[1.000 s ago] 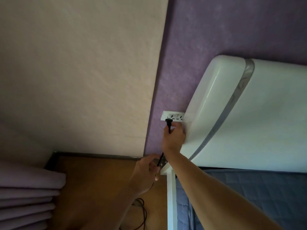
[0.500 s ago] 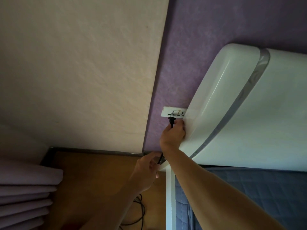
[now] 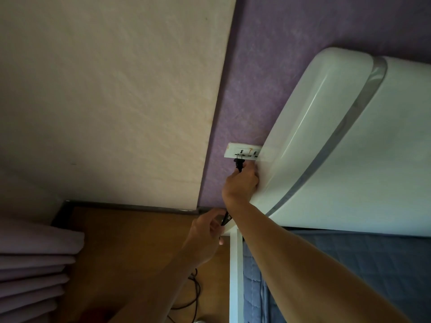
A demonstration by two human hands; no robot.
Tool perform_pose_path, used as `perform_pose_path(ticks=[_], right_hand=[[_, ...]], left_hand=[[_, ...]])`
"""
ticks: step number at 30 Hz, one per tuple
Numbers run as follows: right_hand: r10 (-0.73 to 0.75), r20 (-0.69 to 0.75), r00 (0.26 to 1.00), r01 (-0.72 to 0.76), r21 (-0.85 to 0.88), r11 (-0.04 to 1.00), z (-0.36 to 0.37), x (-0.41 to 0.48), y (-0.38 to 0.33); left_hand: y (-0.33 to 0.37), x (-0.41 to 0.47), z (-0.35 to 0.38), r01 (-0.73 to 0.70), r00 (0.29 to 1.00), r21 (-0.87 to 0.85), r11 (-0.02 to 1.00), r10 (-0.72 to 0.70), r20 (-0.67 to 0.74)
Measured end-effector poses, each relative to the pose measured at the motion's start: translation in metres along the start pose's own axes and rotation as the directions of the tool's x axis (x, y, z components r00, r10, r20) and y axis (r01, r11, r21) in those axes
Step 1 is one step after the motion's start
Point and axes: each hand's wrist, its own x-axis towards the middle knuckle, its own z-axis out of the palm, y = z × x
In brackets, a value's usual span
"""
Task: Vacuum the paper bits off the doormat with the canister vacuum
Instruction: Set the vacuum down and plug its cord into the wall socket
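Pinching the black plug [image 3: 239, 164] near its back end, the right hand [image 3: 241, 183] has its fingers closed round it just below the wall socket [image 3: 242, 153]. The plug's long axis points up at the socket, prongs at or just in the left pair of holes; whether they are fully seated cannot be told. The left hand [image 3: 205, 234] sits further below the socket, loosely curled round the cord [image 3: 225, 219], so the right hand is the nearer one and the push goes straight up along the plug. Below the socket the cord trails down onto the wooden floor [image 3: 130, 241]. Just right of the socket a white headboard [image 3: 349, 148] crowds the right hand. Neither vacuum nor doormat is in view.
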Motion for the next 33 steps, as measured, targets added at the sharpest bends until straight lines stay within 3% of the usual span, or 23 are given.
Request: perform_pose_path(ticks=[14,21,33], right_hand=[[0.015,-0.013,1.0,-0.014,0.016,1.0,0.003,0.004,-0.001],[-0.112,-0.043,0.993,0.114,0.042,0.993,0.012,0.005,0.012],[-0.028,-0.045,0.999,0.033,0.112,0.993,0.017,0.02,-0.002]], left_hand=[[-0.003,0.003,0.0,0.014,0.999,-0.016,1.0,-0.014,-0.031],[-0.004,0.005,0.0,0.037,0.999,-0.046,0.998,-0.039,-0.032],[-0.004,0.021,-0.002,0.029,0.999,-0.089,0.996,-0.027,0.026]])
